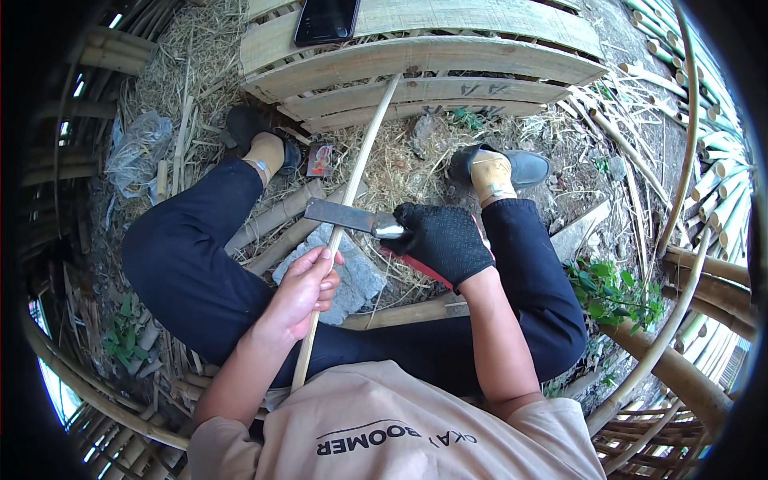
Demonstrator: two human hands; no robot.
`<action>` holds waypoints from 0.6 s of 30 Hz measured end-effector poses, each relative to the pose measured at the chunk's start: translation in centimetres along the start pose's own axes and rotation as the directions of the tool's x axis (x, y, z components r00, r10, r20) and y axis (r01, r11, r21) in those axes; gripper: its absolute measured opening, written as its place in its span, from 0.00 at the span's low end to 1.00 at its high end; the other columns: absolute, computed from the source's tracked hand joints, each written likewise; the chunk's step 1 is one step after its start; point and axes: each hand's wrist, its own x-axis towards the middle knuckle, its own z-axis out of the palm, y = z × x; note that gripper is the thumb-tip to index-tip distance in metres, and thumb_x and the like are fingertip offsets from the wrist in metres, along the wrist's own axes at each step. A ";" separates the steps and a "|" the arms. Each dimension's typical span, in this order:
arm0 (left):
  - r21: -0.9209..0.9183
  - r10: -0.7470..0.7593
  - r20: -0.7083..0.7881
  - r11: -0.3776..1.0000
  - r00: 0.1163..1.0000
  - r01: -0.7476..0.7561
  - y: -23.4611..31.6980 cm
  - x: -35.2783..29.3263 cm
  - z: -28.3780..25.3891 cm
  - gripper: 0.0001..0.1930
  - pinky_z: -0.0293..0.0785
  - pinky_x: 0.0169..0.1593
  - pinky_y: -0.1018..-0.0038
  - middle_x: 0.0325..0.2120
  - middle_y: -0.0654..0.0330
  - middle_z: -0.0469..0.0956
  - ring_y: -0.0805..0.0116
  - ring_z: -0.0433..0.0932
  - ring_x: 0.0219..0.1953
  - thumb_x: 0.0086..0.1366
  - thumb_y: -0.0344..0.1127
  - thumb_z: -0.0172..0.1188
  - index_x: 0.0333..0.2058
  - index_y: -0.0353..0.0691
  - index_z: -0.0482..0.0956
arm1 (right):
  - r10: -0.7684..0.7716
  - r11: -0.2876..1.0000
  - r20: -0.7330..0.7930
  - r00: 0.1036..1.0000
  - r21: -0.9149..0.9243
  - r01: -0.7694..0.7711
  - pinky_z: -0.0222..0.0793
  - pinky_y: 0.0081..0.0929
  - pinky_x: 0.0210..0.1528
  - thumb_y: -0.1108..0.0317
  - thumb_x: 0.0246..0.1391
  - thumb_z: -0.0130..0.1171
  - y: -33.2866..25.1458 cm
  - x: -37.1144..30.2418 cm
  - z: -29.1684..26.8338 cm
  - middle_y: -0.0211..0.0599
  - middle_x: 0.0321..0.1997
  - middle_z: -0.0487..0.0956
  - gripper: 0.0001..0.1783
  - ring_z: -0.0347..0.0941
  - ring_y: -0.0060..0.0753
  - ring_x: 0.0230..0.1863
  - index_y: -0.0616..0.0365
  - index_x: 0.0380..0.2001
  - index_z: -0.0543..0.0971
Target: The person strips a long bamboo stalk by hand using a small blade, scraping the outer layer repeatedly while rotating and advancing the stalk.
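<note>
My bare left hand (pixel 308 288) is closed around a long, pale bamboo strip (pixel 364 156). The strip slants from my lap up to the slatted wooden crate in front of me. In a black glove with a red edge, my right hand (pixel 440 240) grips a knife (pixel 344 215) with a wide, dark rectangular blade. Just above my left hand, the blade lies across the strip and touches or nearly touches it. The knife's handle is mostly hidden inside the glove.
A slatted wooden crate (pixel 424 60) stands ahead with a phone (pixel 326 20) on top. Between my legs lie a grey stone (pixel 348 280) and bamboo pieces (pixel 276 212). Cut bamboo poles (pixel 724 192) are stacked at right, near a leafy plant (pixel 612 292). A clear plastic bag (pixel 140 152) lies left.
</note>
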 end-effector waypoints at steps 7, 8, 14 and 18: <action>0.023 0.003 -0.030 1.000 1.000 -0.002 0.6 0.3 1.2 0.12 0.49 0.19 0.86 0.19 0.75 0.58 0.87 0.50 0.18 0.81 0.44 0.41 0.42 0.45 0.70 | 0.018 0.999 -0.018 1.000 0.048 -0.017 0.75 0.46 0.38 0.44 0.48 0.70 1.1 0.1 0.8 0.48 0.29 0.83 0.23 0.81 0.55 0.34 0.53 0.35 0.84; 0.022 0.004 -0.039 1.000 0.999 -0.003 0.7 0.3 1.5 0.12 0.49 0.19 0.86 0.20 0.75 0.58 0.87 0.50 0.18 0.81 0.44 0.41 0.42 0.46 0.70 | 0.020 0.999 -0.024 0.999 0.048 -0.019 0.75 0.46 0.38 0.44 0.48 0.70 1.3 0.1 0.9 0.48 0.29 0.83 0.23 0.81 0.55 0.34 0.53 0.35 0.84; 0.025 0.001 0.020 1.000 1.000 -0.001 0.2 0.8 1.5 0.12 0.50 0.20 0.87 0.20 0.75 0.58 0.88 0.50 0.18 0.81 0.45 0.42 0.42 0.46 0.70 | 0.021 1.000 -0.063 0.998 0.011 -0.021 0.76 0.46 0.36 0.46 0.48 0.69 2.1 -0.1 0.8 0.44 0.28 0.83 0.19 0.82 0.51 0.32 0.50 0.32 0.83; 0.047 0.008 0.030 0.999 1.000 -0.010 0.2 0.9 0.8 0.12 0.50 0.20 0.87 0.19 0.75 0.58 0.88 0.51 0.18 0.80 0.44 0.42 0.42 0.46 0.70 | 0.038 0.999 -0.017 0.999 -0.009 -0.038 0.76 0.45 0.36 0.47 0.49 0.68 2.2 -0.3 1.0 0.44 0.28 0.83 0.19 0.82 0.50 0.31 0.50 0.33 0.83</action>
